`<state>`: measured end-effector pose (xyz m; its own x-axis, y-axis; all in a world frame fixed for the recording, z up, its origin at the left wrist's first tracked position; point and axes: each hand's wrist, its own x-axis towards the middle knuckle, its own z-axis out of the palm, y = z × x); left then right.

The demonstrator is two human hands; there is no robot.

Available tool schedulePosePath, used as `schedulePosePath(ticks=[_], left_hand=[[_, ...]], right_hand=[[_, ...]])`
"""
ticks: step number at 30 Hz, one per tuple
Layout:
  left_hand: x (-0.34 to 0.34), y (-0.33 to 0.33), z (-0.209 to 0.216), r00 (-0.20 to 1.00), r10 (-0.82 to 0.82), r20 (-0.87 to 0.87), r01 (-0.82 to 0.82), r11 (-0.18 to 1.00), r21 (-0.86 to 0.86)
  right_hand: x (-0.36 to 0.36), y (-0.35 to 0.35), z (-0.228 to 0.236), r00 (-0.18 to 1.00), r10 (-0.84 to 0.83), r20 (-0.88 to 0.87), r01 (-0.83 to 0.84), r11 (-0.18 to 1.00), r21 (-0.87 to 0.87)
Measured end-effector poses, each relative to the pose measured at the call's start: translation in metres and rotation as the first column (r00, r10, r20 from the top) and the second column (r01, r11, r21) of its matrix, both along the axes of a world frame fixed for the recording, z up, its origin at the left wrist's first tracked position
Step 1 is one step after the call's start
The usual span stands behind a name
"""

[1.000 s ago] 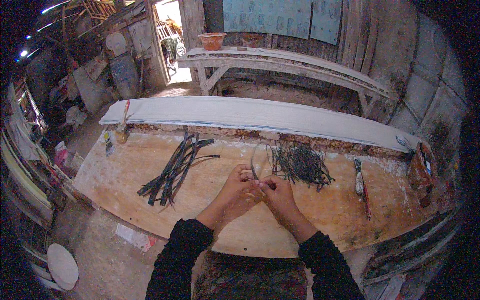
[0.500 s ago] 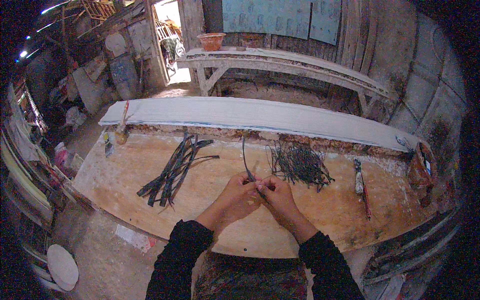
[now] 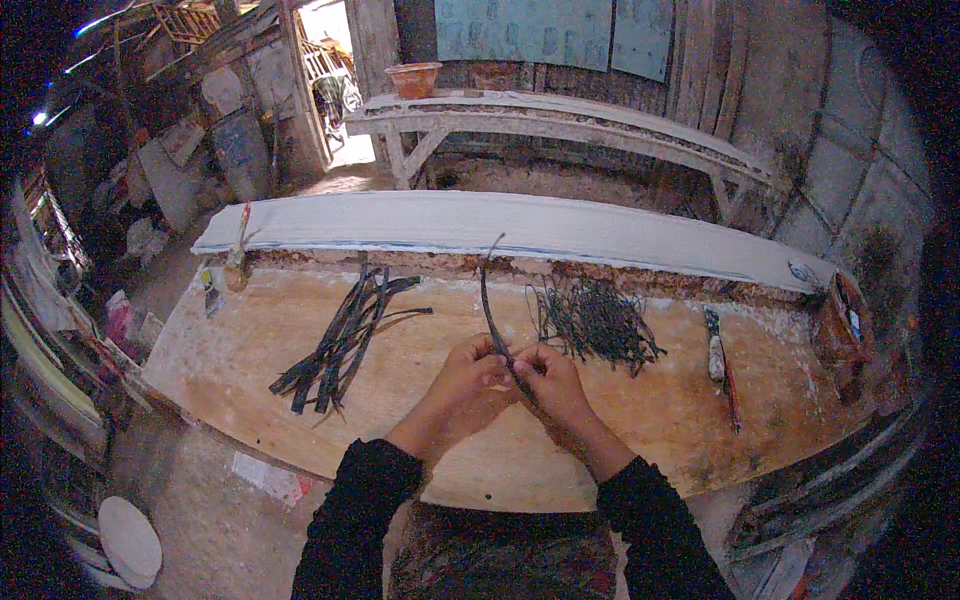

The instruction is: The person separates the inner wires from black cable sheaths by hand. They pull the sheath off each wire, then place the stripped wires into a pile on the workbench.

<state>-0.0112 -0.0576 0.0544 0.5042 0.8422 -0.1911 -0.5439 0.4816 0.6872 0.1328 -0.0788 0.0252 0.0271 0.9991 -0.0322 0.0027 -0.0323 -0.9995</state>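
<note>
Dark strip (image 3: pixel 487 300) reaches higher beyond the hands than 0.5 s ago

Its free end, which stopped near the front edge of the white ledge (image 3: pixel 520 222) in the last frame, now rises across that ledge in the view, bending rightward at the tip; the view itself has shifted slightly. Take the tangled dark heap (image 3: pixel 597 325) as landmark. The strip stands just left of it, curving up from between the 2 hands. The right hand (image 3: pixel 550 382), nearer than the heap and slightly left of it, pinches the strip between thumb and fingers, with no visible gap. The left hand (image 3: pixel 472 383), farther left of the heap, has its fingers curled in and closed on the same strip.

Well left of the heap lies a loose bundle of flat dark strips (image 3: pixel 345 335), some crossing. Right of the heap are a black-and-white tool (image 3: pixel 716 360) and a slender red stick (image 3: pixel 733 400), close together; farther right stands a rust-brown container (image 3: pixel 842 325) with things inside. Behind the heap, the ledge runs lengthwise and bounds the wooden worktop (image 3: pixel 425 345).

Heap and right hand leave only a narrow gap. Bare board opens wider left of the heap, between the left hand and the bundle, and also right of it, up to the tool. Nearer than the heap, the worktop's front edge passes beneath both forearms.
</note>
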Motion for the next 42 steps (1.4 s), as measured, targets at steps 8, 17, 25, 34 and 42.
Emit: schedulePosePath(ticks=[8,17,25,34,42], left_hand=[[-0.007,0.019,-0.029,1.0,-0.027,0.006,0.027,0.995,0.094],[-0.004,0.013,-0.021,0.998,-0.021,-0.053,0.027,0.992,0.12],[-0.006,0.016,-0.027,0.988,-0.021,-0.151,0.05,0.98,0.191],[-0.001,-0.003,0.001,0.995,-0.096,-0.012,0.095,0.993,-0.073],[-0.002,-0.004,0.009,0.998,-0.064,-0.019,0.064,0.998,-0.007]], right_hand=[[0.0,-0.002,0.015,0.996,0.042,-0.083,-0.046,0.998,-0.049],[0.002,0.002,0.005,0.999,0.039,-0.033,-0.038,0.999,0.014],[0.002,0.003,-0.003,1.0,0.005,0.014,-0.006,0.999,0.04],[-0.001,0.002,0.001,0.997,-0.014,-0.071,0.014,1.0,-0.003],[0.004,0.003,0.005,0.977,0.062,-0.204,-0.072,0.997,-0.042]])
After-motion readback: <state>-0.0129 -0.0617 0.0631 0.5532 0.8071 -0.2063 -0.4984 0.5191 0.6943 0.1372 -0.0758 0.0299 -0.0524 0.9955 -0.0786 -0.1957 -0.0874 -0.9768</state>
